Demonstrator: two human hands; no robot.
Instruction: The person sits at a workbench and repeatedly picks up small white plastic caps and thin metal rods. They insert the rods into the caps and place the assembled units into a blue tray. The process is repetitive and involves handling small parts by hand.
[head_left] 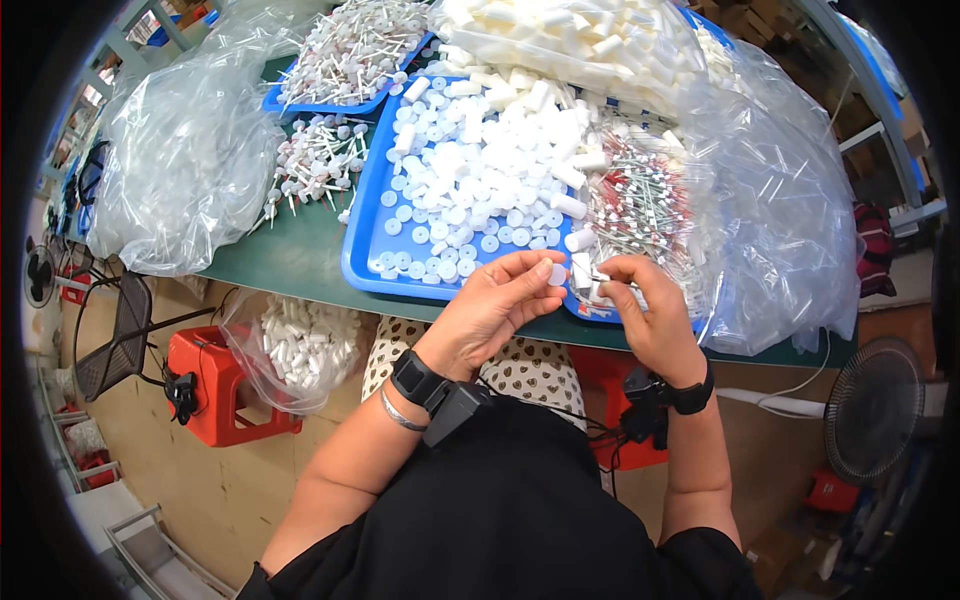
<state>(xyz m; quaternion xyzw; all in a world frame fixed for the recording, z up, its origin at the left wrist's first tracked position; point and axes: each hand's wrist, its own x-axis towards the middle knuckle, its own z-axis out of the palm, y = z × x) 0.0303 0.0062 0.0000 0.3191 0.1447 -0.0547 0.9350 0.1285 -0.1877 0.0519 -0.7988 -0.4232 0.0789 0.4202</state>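
My left hand pinches a translucent white plastic disc between thumb and fingertips, above the near edge of the blue tray. Close by on the right, my right hand is closed, its thumb and forefinger pressed together near a thin dark tip beside the disc; what it grips is too small to make out. Loose white discs with centre holes fill the tray's left and middle. White foam-like cylinders lie among them. To the right sits a heap of thin metal pins with red and white ends.
A second blue tray at the back left is heaped with finished-looking stemmed pieces, more of which lie on the green table. Clear plastic bags flank both sides. Below are a red stool, a bag of white cylinders and a fan.
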